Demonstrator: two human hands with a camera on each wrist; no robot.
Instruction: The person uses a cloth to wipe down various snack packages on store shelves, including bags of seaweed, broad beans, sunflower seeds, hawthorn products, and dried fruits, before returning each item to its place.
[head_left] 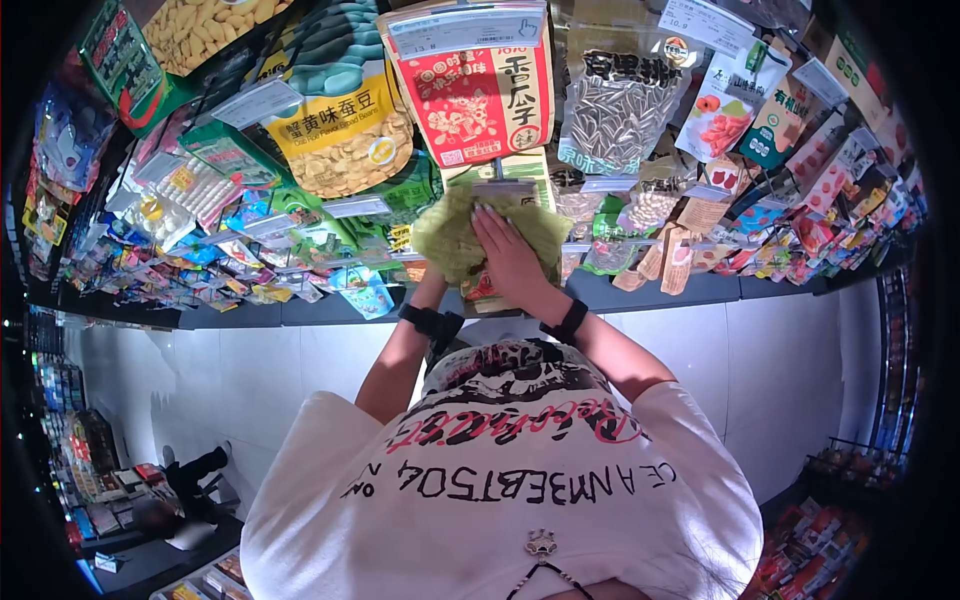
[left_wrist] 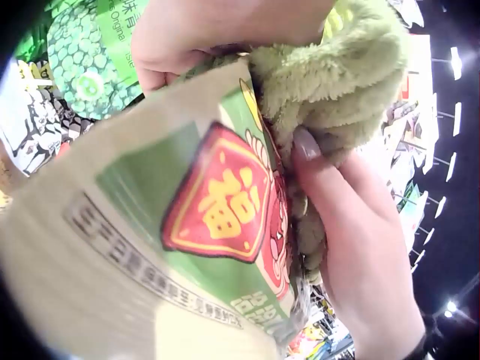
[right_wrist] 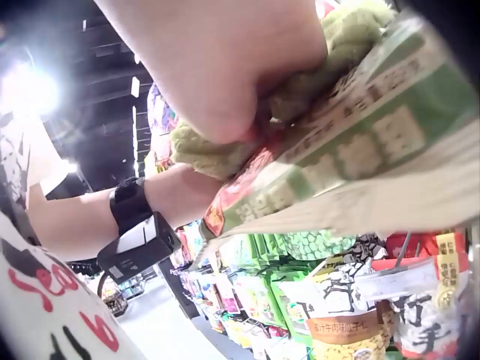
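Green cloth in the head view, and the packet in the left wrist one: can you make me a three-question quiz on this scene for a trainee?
1. Which hand lies on top of the green cloth in the head view: A, left; B, right; C, neither?
2. True or false: in the head view, only one of the person's wrists wears a black band.
3. Fill in: on the packet in the left wrist view, the red emblem has the shape of a ____.

Key:
1. B, the right hand.
2. False; both wrists wear black bands.
3. Diamond.
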